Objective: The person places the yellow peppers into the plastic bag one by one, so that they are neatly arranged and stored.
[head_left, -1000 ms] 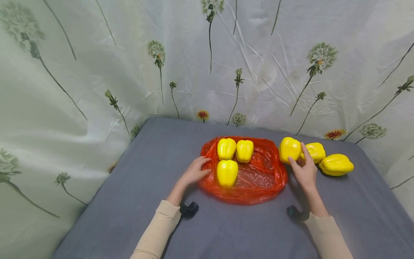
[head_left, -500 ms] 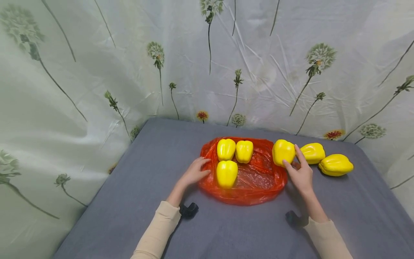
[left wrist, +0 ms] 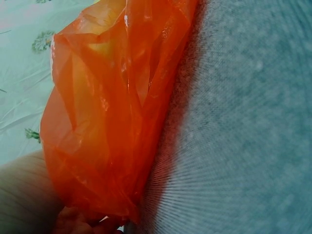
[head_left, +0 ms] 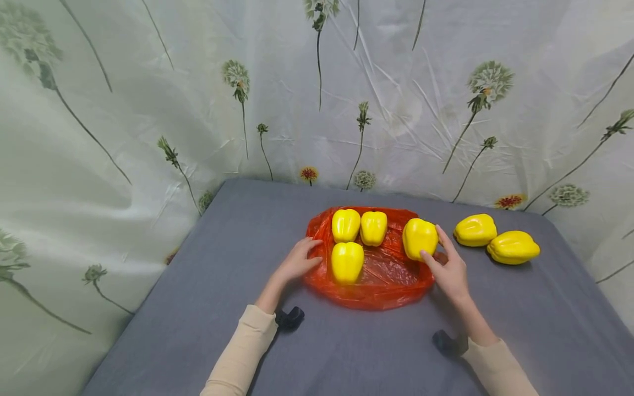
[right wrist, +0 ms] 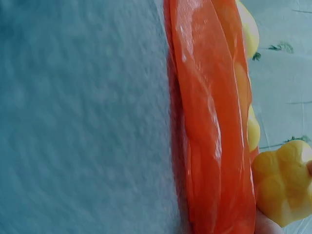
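Note:
A red plastic bag lies spread on the table with its mouth wide, and three yellow bell peppers stand in its left part. At the bag's left rim my left hand holds the edge, its fingers curled over it; in the left wrist view the thin red film hides most of the fingers. My right hand grips another yellow bell pepper between thumb and fingers, over the bag's right side. In the right wrist view this pepper's lobed end shows beside the bag wall.
Two more yellow bell peppers lie on the grey cloth-covered table, right of the bag. A pale curtain with printed dandelions hangs behind the table and along its left side. Dark devices sit at both wrists.
My right hand has carried its bell pepper leftward, away from the two loose peppers, to above the bag's right part. The left hand has stayed at the bag's left rim.

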`<state>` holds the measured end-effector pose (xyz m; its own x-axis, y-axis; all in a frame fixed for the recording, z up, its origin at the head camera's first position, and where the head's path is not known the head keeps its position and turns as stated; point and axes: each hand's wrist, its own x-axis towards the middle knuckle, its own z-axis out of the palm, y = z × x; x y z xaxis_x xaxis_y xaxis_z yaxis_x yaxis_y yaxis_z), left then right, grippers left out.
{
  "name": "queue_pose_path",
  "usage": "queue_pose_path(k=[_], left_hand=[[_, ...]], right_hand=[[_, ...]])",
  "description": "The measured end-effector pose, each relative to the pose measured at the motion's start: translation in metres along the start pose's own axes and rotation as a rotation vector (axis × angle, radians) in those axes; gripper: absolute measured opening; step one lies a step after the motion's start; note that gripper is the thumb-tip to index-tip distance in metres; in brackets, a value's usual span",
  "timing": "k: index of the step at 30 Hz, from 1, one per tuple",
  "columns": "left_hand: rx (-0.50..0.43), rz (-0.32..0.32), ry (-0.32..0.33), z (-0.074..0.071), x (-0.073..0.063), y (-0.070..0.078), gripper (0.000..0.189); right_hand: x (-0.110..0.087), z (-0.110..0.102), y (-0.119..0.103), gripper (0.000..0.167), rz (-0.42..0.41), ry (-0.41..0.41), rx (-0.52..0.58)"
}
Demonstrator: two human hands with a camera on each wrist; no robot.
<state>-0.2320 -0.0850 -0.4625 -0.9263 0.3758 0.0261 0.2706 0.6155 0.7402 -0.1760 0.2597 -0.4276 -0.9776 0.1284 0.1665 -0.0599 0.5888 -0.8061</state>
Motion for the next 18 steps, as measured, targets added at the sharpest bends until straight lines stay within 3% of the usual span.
queue_pose_path(k=[18], left_hand=[[-0.006,0.003,0.005,0.0,0.001,-0.001,0.049]], right_hand=[[-0.016,0.018,-0.005,0.069,-0.019,-0.092,-0.02]])
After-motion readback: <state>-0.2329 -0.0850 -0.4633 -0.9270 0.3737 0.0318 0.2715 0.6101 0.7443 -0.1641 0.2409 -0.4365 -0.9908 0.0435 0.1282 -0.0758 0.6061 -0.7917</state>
